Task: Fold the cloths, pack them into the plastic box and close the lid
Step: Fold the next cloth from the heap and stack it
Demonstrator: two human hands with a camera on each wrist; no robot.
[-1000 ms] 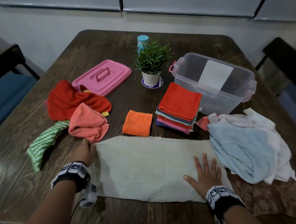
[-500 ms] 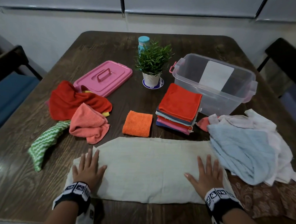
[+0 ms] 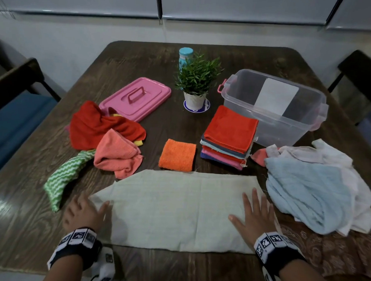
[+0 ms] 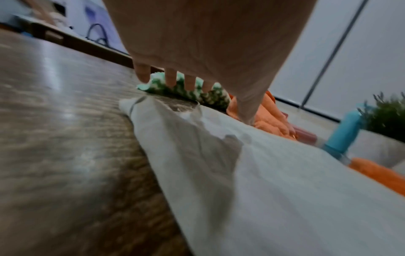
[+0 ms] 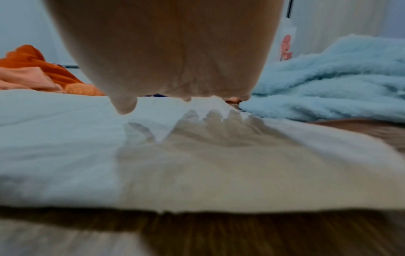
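Note:
A pale green cloth (image 3: pixel 176 208) lies spread flat at the table's front edge. My right hand (image 3: pixel 254 217) presses flat on its right part with fingers straight. At the cloth's pointed left corner (image 4: pixel 131 107), my left hand (image 3: pixel 82 212) hovers with fingers straight and holds nothing; its thumb reaches over the cloth's edge. The clear plastic box (image 3: pixel 274 106) stands open at the back right. The pink lid (image 3: pixel 137 99) lies at the back left. A stack of folded cloths (image 3: pixel 230 134) sits in front of the box, and a folded orange cloth (image 3: pixel 177 155) lies beside it.
Loose red (image 3: pixel 95 125), salmon (image 3: pixel 117 154) and green-striped (image 3: pixel 64 177) cloths lie left. A light blue cloth (image 3: pixel 306 194) on white ones (image 3: pixel 330 156) and a brown patterned cloth (image 3: pixel 335 251) lie right. A potted plant (image 3: pixel 196 80) and a blue bottle (image 3: pixel 186 54) stand mid-back. Chairs flank the table.
My left hand drew the cloth's left end outward, lay flat on it, then slid left to its corner. The right hand stayed flat on the right part.

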